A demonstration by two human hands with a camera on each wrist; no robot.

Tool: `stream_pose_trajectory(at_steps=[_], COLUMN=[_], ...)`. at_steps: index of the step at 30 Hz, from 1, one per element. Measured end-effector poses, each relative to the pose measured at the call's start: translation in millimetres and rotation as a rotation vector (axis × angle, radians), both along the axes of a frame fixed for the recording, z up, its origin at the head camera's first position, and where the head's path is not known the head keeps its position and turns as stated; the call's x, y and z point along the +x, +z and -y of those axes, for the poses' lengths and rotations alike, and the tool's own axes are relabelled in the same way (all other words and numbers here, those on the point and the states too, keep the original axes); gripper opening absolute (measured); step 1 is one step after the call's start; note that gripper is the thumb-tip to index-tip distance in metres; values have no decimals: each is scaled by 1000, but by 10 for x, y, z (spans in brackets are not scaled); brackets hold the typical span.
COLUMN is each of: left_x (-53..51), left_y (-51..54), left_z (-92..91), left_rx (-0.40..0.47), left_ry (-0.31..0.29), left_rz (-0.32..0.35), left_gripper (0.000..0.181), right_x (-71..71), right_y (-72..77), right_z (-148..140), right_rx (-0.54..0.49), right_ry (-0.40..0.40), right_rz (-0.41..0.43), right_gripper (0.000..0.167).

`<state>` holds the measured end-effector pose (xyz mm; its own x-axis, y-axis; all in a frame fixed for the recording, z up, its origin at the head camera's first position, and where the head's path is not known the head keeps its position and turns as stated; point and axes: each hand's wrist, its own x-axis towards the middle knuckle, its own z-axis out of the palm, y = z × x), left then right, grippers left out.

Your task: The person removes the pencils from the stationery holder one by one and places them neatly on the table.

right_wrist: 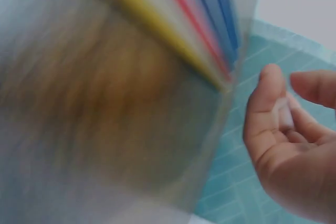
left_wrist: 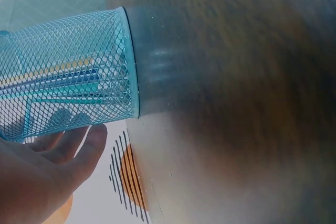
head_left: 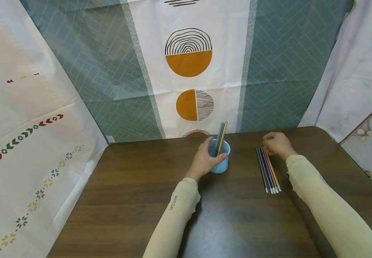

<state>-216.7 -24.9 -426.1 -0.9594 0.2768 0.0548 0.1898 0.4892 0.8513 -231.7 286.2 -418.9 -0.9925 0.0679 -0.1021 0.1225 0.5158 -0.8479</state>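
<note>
A light blue mesh pencil cup [head_left: 220, 167] stands upright near the table's back edge, with several pencils [head_left: 219, 139] leaning in it. My left hand [head_left: 202, 161] holds the cup from its left side, thumb in front and fingers around the back; in the left wrist view the fingers show partly through the mesh [left_wrist: 113, 35]. To the right, several pencils [head_left: 268, 170] lie side by side, dark ones at left and a yellow one at right. My right hand [head_left: 277, 144] is just above their far ends, fingers loosely bent, thumb and forefinger apart, with nothing between them.
The brown wooden table [head_left: 134, 200] ends just behind the cup and the pencils. A green and white patterned cloth [head_left: 186, 82] hangs behind it. White printed cloths hang at the left [head_left: 28, 143] and right [head_left: 360, 64].
</note>
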Motion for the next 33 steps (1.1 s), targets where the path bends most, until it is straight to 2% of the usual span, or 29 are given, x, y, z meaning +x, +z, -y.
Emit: stream_pose_trajectory(at_steps=[5, 9, 15, 24, 33], left_x=[9, 12, 10, 3, 2], left_y=[-3, -2, -3, -16, 2], left_z=[16, 22, 25, 9, 0], left_rx=[-2, -2, -5, 1, 0], left_ry=[1, 7, 16, -1, -8], left_rz=[4, 3, -10, -18, -24], left_gripper=[91, 91, 92, 93, 93], right_x=[-4, -11, -70, -175, -203], right_y=[167, 317, 470, 530, 511], right_z=[206, 411, 720, 1037, 1132], right_rx=[-134, -211, -262, -278, -227], right_ry=[11, 34, 86, 143, 147], right_rz=[-77, -97, -124, -150, -142], right_gripper=[38, 43, 52, 50, 49])
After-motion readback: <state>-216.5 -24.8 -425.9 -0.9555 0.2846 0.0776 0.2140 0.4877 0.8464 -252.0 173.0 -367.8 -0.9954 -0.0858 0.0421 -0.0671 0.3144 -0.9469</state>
